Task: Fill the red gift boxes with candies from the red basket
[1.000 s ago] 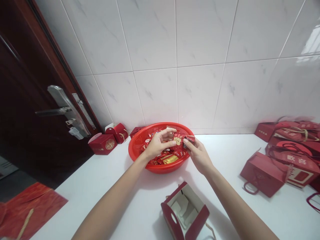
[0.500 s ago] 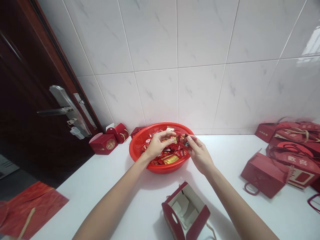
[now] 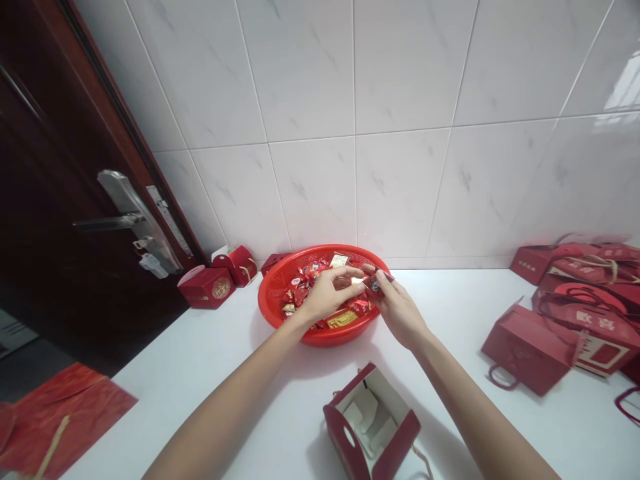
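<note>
My left hand (image 3: pixel 330 292) is over the red plastic basket (image 3: pixel 273 300), its thumb and fingers closed on a shiny wrapped candy (image 3: pixel 357 282) that they partly cover. Right beside it, above the basket's right rim, my right hand (image 3: pixel 400 308) grips dark red wrapped candies (image 3: pixel 375 283). Their exact number is hidden by the fingers. A heap of red and gold wrapped candies (image 3: pixel 343 319) lies in the basket. Nearer to me, between my forearms, stands an open dark red gift box (image 3: pixel 345 437); its pale inside shows no candy.
Small red boxes (image 3: pixel 207 288) stand at the back left by the wall. Several red boxes with cord handles (image 3: pixel 533 347) are piled at the right. A red paper bag (image 3: pixel 65 413) is at the front left, and a dark door (image 3: pixel 45 167) borders the table's left side.
My left hand has moved right with its candy, up to the candies in my right hand. The right hand has barely shifted; the boxes and basket are unchanged.
</note>
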Demonstrator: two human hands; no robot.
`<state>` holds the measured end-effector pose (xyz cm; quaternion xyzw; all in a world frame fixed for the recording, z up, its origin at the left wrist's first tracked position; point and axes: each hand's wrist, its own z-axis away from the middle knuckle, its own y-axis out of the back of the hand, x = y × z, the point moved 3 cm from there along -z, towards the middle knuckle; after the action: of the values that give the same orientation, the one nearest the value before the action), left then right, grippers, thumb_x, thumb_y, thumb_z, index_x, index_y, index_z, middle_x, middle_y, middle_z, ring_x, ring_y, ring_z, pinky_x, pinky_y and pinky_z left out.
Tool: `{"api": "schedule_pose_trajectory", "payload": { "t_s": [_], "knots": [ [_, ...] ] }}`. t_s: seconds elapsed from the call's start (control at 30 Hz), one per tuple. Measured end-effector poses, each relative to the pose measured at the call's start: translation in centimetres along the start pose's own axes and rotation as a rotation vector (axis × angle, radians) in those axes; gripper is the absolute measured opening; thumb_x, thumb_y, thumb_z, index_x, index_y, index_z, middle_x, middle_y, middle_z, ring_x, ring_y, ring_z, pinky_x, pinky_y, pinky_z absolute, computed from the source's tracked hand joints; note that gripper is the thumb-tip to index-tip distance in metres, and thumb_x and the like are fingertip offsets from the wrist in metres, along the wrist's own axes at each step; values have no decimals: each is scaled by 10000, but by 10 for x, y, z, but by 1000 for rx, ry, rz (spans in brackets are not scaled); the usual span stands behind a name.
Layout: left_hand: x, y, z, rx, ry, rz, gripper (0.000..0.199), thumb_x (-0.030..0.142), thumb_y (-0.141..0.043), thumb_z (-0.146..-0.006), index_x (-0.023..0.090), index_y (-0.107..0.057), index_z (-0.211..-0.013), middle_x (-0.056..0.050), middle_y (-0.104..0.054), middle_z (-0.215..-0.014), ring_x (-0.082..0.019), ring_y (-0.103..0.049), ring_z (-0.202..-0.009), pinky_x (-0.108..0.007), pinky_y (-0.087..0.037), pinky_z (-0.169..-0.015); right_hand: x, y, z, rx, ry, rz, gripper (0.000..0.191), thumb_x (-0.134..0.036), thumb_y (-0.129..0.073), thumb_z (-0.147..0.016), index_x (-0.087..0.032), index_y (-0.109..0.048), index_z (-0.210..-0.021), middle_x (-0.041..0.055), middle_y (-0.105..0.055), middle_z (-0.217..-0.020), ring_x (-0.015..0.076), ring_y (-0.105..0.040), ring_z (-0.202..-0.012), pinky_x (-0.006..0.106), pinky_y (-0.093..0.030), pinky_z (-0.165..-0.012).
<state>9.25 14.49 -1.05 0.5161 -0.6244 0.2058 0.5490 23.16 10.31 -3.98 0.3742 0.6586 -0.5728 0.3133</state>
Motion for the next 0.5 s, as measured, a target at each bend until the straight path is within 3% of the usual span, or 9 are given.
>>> {"api": "schedule_pose_trajectory", "payload": {
  "t_s": [0.17,0.27,0.37,0.5],
  "knots": [
    [1,0,0,20,-3,-8,407,364,-813,-722,158,-718,-1060,-106,-715,-1146,-249,-667,-1026,-349,-535,-873,-2,-6,0,-66,-65,-106,450,-494,-722,-845,-318,-673,-1255,5,-631,-1361,213,-552,-1299,362,-424,-1129],
    [-3,0,1,-14,26,49,395,379,-794,-740,156,-715,-1056,-103,-719,-1092,-240,-684,-946,-336,-554,-781,-1,-9,1,-106,-109,-154,419,-452,-682,-882,-360,-641,-1290,-19,-617,-1376,187,-542,-1306,348,-428,-1117],
    [-5,1,2,-22,38,89,372,380,-787,-739,152,-721,-1026,-92,-719,-1008,-227,-689,-860,-327,-554,-718,1,-10,2,-128,-154,-208,337,-406,-682,-866,-335,-694,-1195,-23,-657,-1311,182,-576,-1251,318,-471,-1051],
    [-5,4,2,56,33,122,362,350,-813,-681,147,-729,-969,-79,-712,-998,-204,-679,-817,-323,-547,-725,1,-10,3,-174,-158,-285,237,-323,-680,-815,-279,-739,-1040,-9,-726,-1133,184,-639,-1081,308,-516,-949]
  ]
}}
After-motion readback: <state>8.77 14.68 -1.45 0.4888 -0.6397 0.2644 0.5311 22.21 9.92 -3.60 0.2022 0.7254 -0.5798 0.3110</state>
